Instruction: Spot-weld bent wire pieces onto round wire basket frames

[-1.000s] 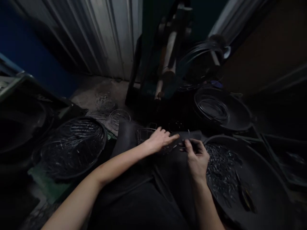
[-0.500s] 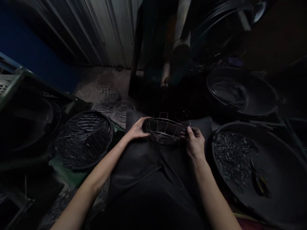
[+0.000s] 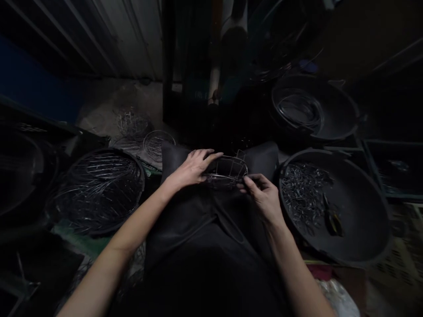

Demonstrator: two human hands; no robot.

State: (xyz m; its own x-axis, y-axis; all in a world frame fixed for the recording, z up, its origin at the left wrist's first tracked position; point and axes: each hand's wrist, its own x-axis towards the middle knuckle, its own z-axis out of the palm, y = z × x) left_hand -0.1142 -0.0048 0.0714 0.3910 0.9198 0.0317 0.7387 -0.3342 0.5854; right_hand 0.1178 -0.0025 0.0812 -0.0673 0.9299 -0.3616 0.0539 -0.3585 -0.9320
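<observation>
Above my dark-covered lap is a small round wire basket (image 3: 230, 166), with upright wires between its rings and a small wire loop at its far side. My left hand (image 3: 194, 168) is closed on its left side, thumb and fingers around the rim. At the near right of the rim, my right hand (image 3: 261, 192) has thumb and fingers pinched together on the wire. Whether a smaller piece sits in that pinch is too dark to tell.
At right, a black basin (image 3: 360, 220) holds many small metal pieces and pliers (image 3: 333, 216). Behind it, another basin (image 3: 343, 119) contains coiled wire (image 3: 300, 112). A tub of bent wires (image 3: 99, 189) stands left. Wire baskets (image 3: 132, 123) lie on the floor beyond.
The basket has turned in my hands, its loop shifting right. My left hand has moved further over the rim; my right hand has come to the near right side. The camera view has shifted.
</observation>
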